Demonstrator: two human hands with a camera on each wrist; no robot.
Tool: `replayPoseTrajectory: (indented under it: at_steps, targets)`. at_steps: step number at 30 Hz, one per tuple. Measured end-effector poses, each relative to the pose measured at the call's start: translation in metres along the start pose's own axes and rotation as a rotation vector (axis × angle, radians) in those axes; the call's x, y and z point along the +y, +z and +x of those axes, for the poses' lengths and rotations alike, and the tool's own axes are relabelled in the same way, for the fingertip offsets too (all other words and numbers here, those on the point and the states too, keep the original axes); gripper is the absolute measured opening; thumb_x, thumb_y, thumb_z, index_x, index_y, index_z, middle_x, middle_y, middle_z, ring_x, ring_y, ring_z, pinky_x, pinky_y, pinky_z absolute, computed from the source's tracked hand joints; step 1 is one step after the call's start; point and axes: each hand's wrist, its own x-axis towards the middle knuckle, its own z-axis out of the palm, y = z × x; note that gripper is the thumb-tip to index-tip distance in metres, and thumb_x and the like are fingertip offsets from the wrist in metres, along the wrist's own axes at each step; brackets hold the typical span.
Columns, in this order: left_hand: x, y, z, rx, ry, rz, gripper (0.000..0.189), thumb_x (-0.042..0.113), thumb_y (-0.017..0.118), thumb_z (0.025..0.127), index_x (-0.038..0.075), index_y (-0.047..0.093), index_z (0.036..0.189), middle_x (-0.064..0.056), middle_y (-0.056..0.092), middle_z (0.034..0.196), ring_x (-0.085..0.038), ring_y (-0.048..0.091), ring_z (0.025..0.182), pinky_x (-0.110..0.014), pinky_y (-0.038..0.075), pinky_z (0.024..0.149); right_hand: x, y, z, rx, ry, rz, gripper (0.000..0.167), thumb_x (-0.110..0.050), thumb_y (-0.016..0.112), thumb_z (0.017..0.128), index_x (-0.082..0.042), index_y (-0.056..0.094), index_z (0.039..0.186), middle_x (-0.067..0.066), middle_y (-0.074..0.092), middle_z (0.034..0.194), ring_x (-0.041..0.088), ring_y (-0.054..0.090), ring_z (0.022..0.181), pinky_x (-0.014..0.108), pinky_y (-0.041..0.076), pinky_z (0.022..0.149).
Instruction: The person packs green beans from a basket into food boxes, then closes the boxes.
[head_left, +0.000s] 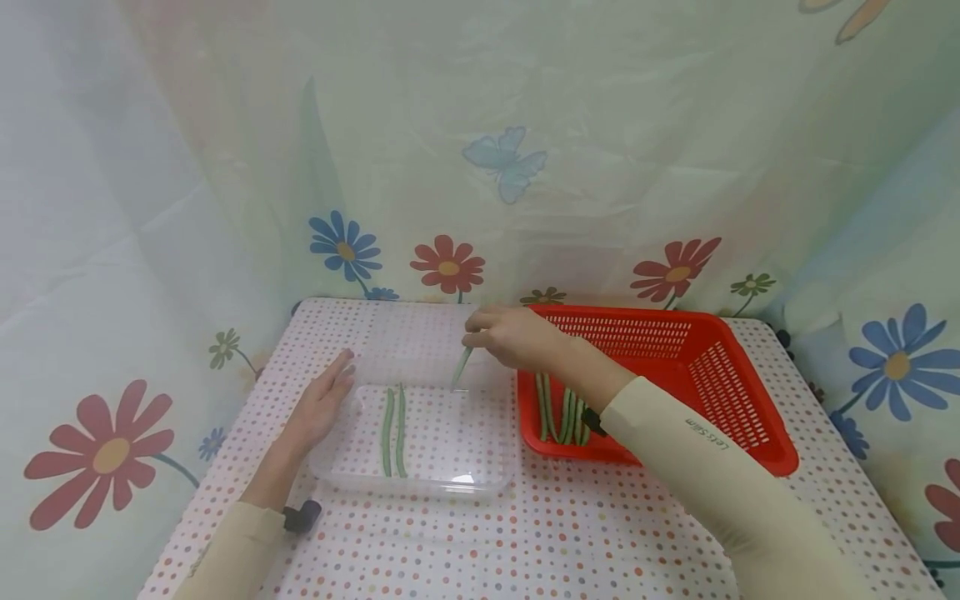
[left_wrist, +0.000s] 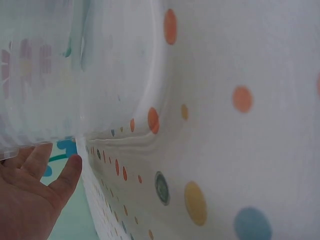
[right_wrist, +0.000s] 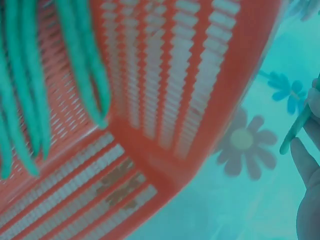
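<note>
Above the back part of a clear plastic container, my right hand pinches a green bean between thumb and fingers, its free end slanting down. The same bean shows at the right edge of the right wrist view. Two more green beans lie lengthwise, side by side, inside the container. My left hand is at the container's left side with fingers extended. In the left wrist view those fingers reach beside the container's clear wall.
A red slotted basket stands to the right of the container, partly behind my right forearm. Several green beans lie in its left end. The dotted tablecloth covers the table, with a flowered curtain behind it.
</note>
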Motion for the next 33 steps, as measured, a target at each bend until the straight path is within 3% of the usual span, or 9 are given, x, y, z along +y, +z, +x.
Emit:
replayPoseTrajectory:
  at_steps: [3,11,19,33]
  targets:
    - [0.000,0.000,-0.001,-0.005,0.003,-0.003,0.058,0.040,0.033,0.114,0.028,0.017,0.168,0.000,0.022,0.175,-0.029,0.025,0.160,-0.055,0.018,0.132,-0.012,0.001,0.010,0.007,-0.043,0.001,0.027,-0.011,0.078,0.094,-0.019,0.079,0.121,0.003,0.074,0.122,0.021,0.066,0.118,0.030,0.062,0.098]
    - [0.001,0.000,-0.002,-0.003,0.004,-0.003,0.057,0.039,0.033,0.114,0.029,0.017,0.168,0.001,0.022,0.175,-0.028,0.026,0.160,-0.055,0.018,0.132,-0.043,0.004,0.030,-0.084,-0.071,0.028,0.037,-0.023,0.079,0.095,-0.024,0.074,0.131,-0.001,0.069,0.134,0.017,0.061,0.129,0.025,0.058,0.104]
    - [0.000,-0.001,-0.001,-0.012,0.007,-0.008,0.057,0.039,0.033,0.114,0.031,0.016,0.168,0.001,0.021,0.175,-0.028,0.025,0.160,-0.054,0.018,0.132,-0.061,0.009,0.046,-0.155,-0.090,0.056,0.037,-0.021,0.076,0.097,-0.028,0.072,0.134,-0.004,0.067,0.137,0.014,0.058,0.131,0.022,0.055,0.106]
    - [0.000,-0.002,-0.002,-0.030,0.029,-0.025,0.059,0.039,0.033,0.114,0.026,0.015,0.169,-0.001,0.020,0.175,-0.031,0.027,0.159,-0.056,0.022,0.131,-0.083,0.014,0.073,-0.143,-0.138,-0.012,0.039,-0.016,0.077,0.096,-0.029,0.073,0.133,-0.005,0.067,0.137,0.013,0.058,0.129,0.019,0.053,0.107]
